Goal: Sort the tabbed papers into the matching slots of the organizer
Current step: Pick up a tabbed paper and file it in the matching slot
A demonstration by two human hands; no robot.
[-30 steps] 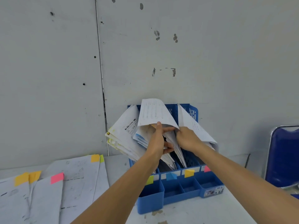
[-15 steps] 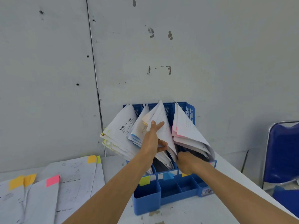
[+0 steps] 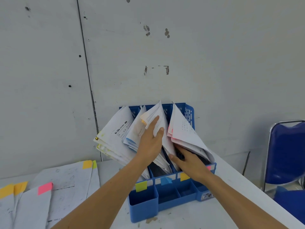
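Risks, near to far. Loose tabbed papers (image 3: 66,182) lie on the worktop (image 3: 181,217) left of the organizer (image 3: 143,207), so I'd say sorting isn't done.

Front markers left to right: yellow-green label (image 3: 141,186), blue label (image 3: 165,180), yellow label (image 3: 184,176), pink label (image 3: 209,167).

Right hand (image 3: 191,164) is in the gap between the third and fourth slots. Its fingers (image 3: 183,152) run straight in, tips hidden under the pink-tabbed stack (image 3: 184,129), grasping nothing I can see. Left hand (image 3: 151,141) lies flat on the orange-tabbed stack (image 3: 157,111), fingers released, pressing it.

Failure modes:
- Stacks are tall, floppy and fanned over the dividers. Let go carelessly and sheets likely slump into a neighbouring slot.
- The left stack (image 3: 113,134) overhangs the organizer's side and could spill.
- Right fingers may crease or drag pink sheets on withdrawal.
- The organizer looks light, so a hard sideways push might shift it, though it backs onto the wall (image 3: 214,63).

Paper: thin, printed, curled, edges ragged.
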